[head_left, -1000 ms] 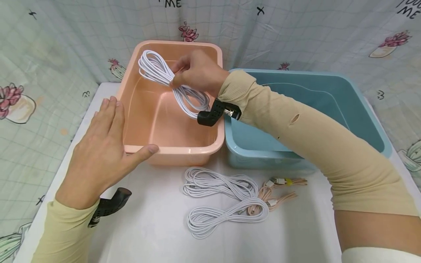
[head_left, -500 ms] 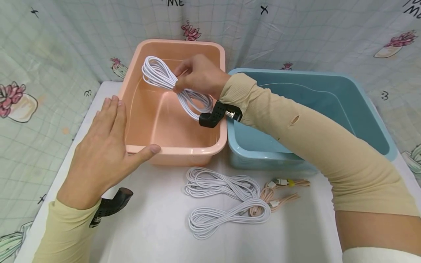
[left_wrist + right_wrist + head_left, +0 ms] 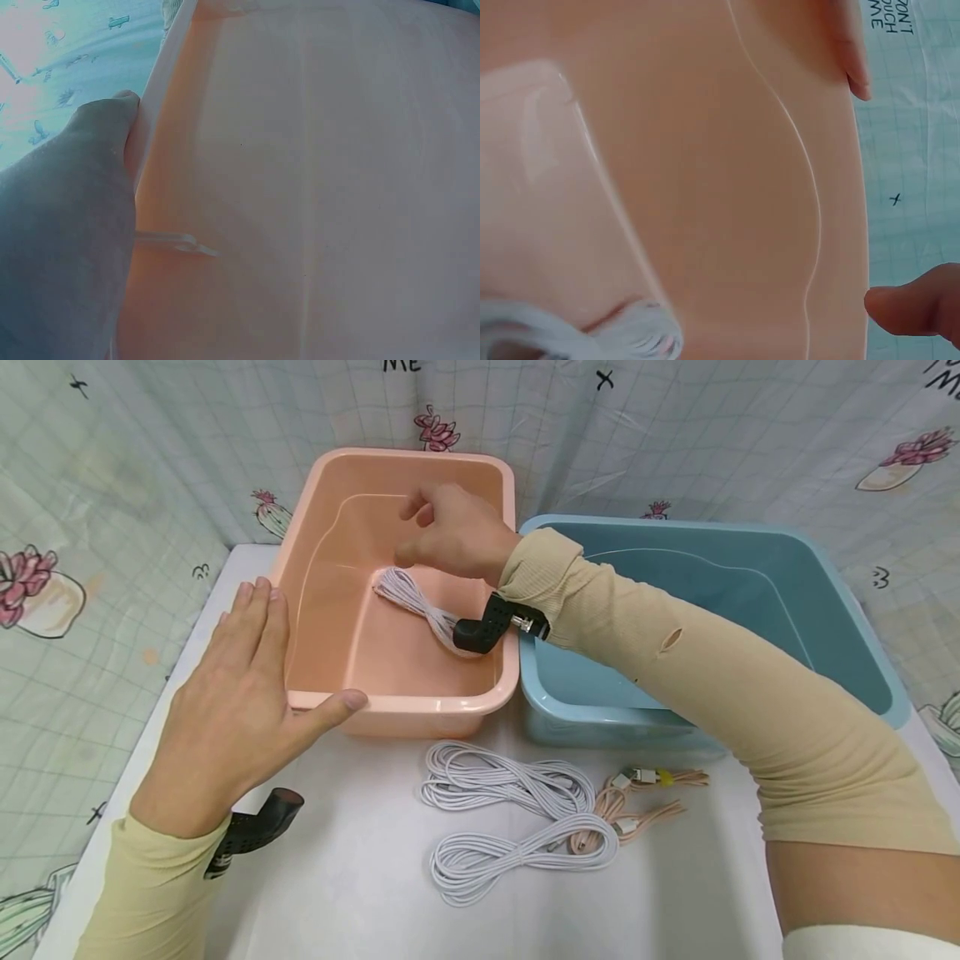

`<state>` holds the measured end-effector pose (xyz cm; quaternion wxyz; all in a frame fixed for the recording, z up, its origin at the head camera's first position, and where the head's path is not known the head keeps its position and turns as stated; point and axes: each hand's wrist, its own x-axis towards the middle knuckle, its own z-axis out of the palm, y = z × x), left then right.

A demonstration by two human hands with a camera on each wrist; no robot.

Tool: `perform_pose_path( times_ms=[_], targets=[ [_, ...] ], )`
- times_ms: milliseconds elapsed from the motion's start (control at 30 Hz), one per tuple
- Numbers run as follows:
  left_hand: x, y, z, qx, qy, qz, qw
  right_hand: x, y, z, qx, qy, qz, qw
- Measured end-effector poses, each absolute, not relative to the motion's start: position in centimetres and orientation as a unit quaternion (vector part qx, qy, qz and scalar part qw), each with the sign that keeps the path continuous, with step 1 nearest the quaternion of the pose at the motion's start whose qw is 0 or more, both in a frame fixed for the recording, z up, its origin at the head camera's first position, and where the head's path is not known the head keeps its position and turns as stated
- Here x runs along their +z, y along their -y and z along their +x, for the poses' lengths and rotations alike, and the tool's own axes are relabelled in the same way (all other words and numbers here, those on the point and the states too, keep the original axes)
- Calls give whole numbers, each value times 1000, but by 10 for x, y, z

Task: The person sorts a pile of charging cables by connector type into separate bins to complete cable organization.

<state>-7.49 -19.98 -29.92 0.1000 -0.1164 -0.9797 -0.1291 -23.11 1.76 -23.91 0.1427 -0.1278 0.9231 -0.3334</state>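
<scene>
In the head view, a coiled white cable (image 3: 423, 603) lies on the floor of the peach-coloured basin (image 3: 393, 703), partly hidden by the black wrist camera. My right hand (image 3: 453, 531) hovers above it, thumb and fingers spread apart, holding nothing. The right wrist view has the cable's looped end (image 3: 641, 330) well below my thumb (image 3: 911, 304). My left hand (image 3: 232, 685) lies at the basin's near-left corner, fingers straight along the left side and thumb on the front rim. In the left wrist view, part of that hand (image 3: 67, 225) is beside the basin's wall (image 3: 165, 112).
A blue basin (image 3: 622, 714) stands right of the peach one, under my right forearm. In front on the white table (image 3: 337, 877) are two coiled white cables (image 3: 517, 852) and a bundle of light-brown cables (image 3: 622, 810). A patterned curtain (image 3: 570, 443) hangs behind.
My right hand has let go of the coiled white cable, which has dropped to the peach basin's floor. The right fingers have spread; my left hand stays at the rim.
</scene>
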Motion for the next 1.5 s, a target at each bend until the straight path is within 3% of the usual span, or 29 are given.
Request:
perform_pose_path(
  times_ms=[1133,1500],
  targets=[
    [-309,211,-96,-136,979,-122,95,-223,-32,-207,-391,-888,-219,103],
    [-311,216,-100,-133,979,-123,93,-227,-40,-190,-418,-857,-292,78]
  ],
)
